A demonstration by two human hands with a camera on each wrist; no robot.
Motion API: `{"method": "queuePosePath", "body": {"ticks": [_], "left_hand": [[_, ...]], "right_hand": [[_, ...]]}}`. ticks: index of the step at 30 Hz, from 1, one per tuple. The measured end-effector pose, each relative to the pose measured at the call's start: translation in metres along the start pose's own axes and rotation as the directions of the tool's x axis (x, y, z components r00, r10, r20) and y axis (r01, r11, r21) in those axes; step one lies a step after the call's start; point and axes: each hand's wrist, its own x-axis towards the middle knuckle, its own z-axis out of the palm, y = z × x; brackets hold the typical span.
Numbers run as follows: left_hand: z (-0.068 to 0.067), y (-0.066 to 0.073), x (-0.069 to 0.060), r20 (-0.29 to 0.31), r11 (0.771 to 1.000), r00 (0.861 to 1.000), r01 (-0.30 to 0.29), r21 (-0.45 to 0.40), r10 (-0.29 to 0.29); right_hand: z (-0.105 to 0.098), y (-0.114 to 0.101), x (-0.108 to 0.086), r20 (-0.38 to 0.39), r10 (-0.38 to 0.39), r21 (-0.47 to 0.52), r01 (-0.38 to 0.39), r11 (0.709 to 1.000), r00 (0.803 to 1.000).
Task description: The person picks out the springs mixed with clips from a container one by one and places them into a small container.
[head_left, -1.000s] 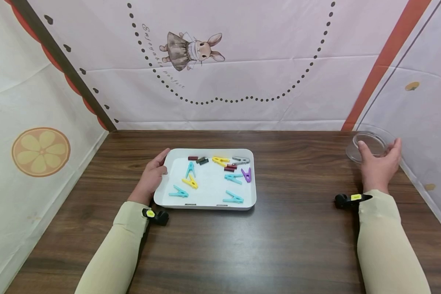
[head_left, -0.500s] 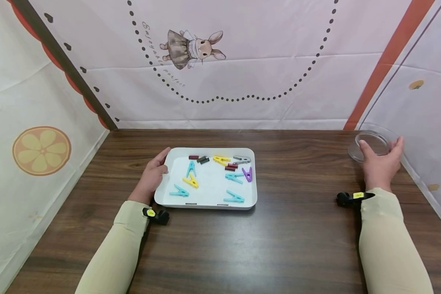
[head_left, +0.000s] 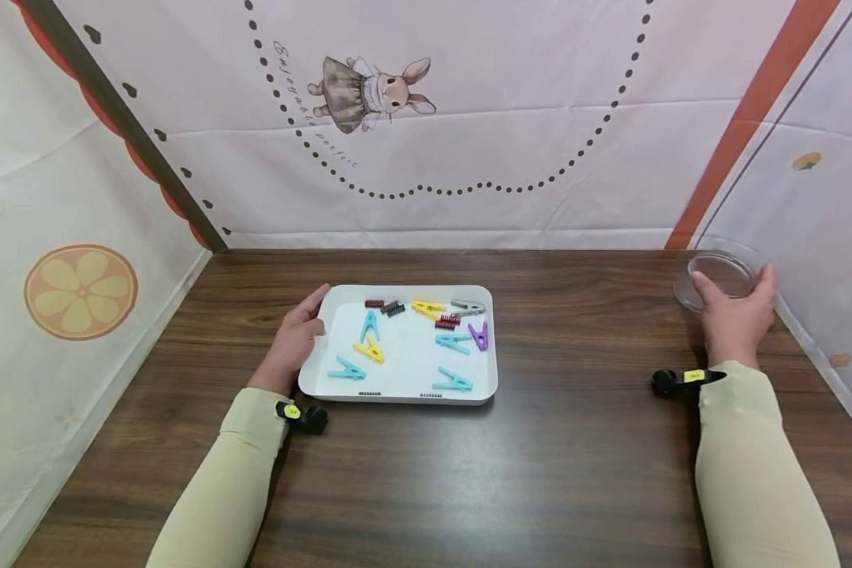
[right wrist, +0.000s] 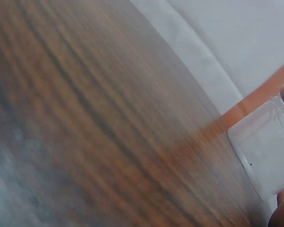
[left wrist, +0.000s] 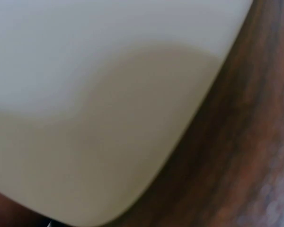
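Note:
My left hand (head_left: 293, 341) grips the left side of a shallow white tray (head_left: 406, 371), thumb over the rim. In the tray lie several plastic clothespins: blue (head_left: 454, 379), yellow (head_left: 369, 350), purple (head_left: 478, 337) and grey (head_left: 467, 308). Small coil springs, red (head_left: 446, 323) and dark (head_left: 394, 310), lie among them. At the far right of the table, my right hand (head_left: 738, 322) holds a clear round plastic container (head_left: 723, 274) between thumb and fingers. In the right wrist view, the container (right wrist: 265, 146) sits at the right edge, with fingertips around it.
The brown wood-grain table (head_left: 568, 442) runs back to a pale printed cloth (head_left: 511, 142) hanging behind it. More cloth walls stand at the left (head_left: 78, 379) and right (head_left: 834, 260) sides, the right one close to the container.

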Motion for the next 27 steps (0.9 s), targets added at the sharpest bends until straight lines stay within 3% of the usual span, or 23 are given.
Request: {"method": "queuePosePath", "body": {"ticks": [7, 14, 27], "left_hand": [[0.0002, -0.0006, 0.0008, -0.002, 1.0, 1.0, 0.017, -0.002, -0.017], [-0.0006, -0.0006, 0.0002, -0.004, 1.0, 1.0, 0.02, 0.012, -0.02], [-0.0003, 0.0, 0.0, -0.003, 1.0, 1.0, 0.014, 0.018, -0.014]], "right_hand": [[-0.001, 0.0022, 0.0021, 0.011, 0.015, -0.022, -0.015, 1.0, 1.0], [0.0015, 0.0036, 0.0019, -0.013, -0.022, -0.045, 0.021, 0.999, 1.0], [0.001, 0.0029, -0.0004, -0.009, 0.01, -0.037, -0.01, 0.999, 1.0]]}}
